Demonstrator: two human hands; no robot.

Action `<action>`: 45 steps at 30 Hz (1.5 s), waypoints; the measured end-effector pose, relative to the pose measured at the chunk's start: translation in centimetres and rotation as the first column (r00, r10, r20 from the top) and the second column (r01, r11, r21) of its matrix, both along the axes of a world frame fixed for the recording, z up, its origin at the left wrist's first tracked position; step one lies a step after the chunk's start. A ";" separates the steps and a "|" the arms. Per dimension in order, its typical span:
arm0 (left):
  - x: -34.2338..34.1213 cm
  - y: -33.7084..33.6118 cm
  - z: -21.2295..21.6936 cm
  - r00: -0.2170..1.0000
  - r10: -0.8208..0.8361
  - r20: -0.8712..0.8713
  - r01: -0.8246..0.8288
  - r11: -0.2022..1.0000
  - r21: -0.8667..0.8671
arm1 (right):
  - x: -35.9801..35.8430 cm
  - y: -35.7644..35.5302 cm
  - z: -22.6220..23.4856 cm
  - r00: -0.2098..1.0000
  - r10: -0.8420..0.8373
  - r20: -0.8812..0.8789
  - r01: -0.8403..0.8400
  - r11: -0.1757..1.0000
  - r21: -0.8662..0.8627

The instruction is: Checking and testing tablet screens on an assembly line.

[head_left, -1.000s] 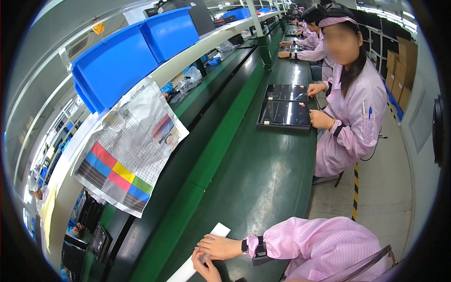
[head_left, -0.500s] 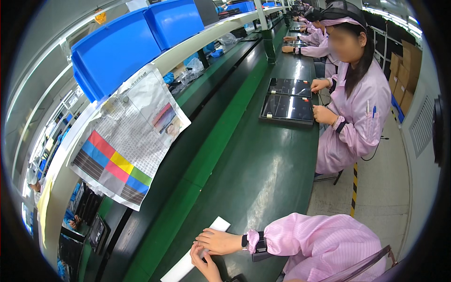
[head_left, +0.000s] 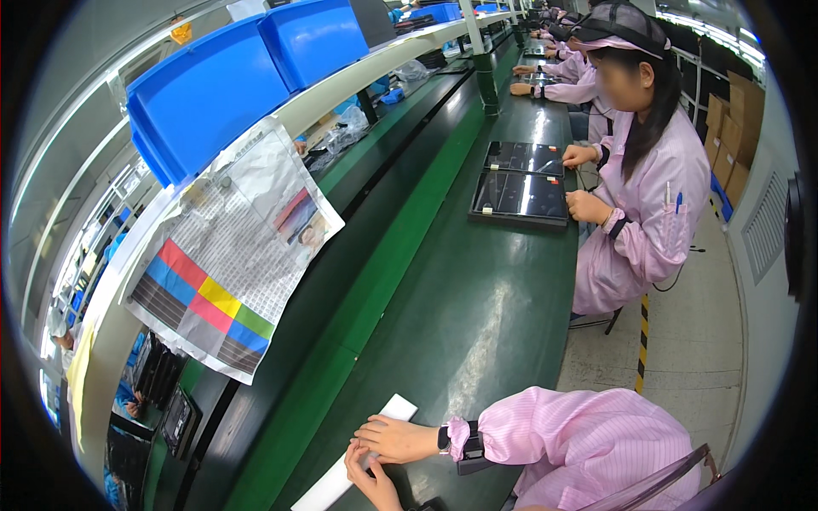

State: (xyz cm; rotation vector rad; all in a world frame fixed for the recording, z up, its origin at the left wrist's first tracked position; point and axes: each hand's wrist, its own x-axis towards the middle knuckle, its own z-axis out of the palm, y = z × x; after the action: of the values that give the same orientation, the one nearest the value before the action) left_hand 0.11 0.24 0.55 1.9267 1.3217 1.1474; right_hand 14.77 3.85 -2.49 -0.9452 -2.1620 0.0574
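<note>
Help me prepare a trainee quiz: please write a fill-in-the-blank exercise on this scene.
1. The strip by the left hand and right hand is coloured ____.
2. The large bins at upper left are coloured ____.
3. The floor tape is striped yellow and ____.

Missing words: white; blue; black

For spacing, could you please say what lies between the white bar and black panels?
Head view: bare green tabletop separates the white bar from black panels.
</note>
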 end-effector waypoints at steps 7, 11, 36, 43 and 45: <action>-0.2 0.2 -0.5 1.000 0.001 0.001 -0.001 1.000 -0.004 | 0.0 0.0 -0.2 0.997 -0.052 -0.052 0.051 0.999 -0.008; -0.3 0.1 -0.7 1.000 0.004 -0.023 -0.003 1.000 0.004 | -0.1 0.0 -0.1 1.000 -0.006 0.013 0.006 1.000 0.012; -0.5 -0.3 -2.1 0.997 0.063 0.054 -0.055 0.989 -0.135 | 0.2 -0.3 0.1 0.996 0.037 0.083 -0.020 0.982 -0.189; -0.6 -0.8 -2.2 0.994 0.100 0.047 -0.092 0.984 -0.152 | 0.0 -0.4 -0.2 0.999 -0.033 0.023 0.034 0.999 -0.043; -0.8 -0.5 -2.3 0.996 0.088 0.031 -0.082 0.982 -0.168 | 0.1 -0.6 -0.1 0.999 -0.009 0.053 0.017 0.991 -0.135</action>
State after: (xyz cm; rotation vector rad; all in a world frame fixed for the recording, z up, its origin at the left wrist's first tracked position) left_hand -0.65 -0.22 -1.77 1.7356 1.4434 1.0720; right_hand 14.84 3.26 -2.59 -1.0480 -2.2224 0.1765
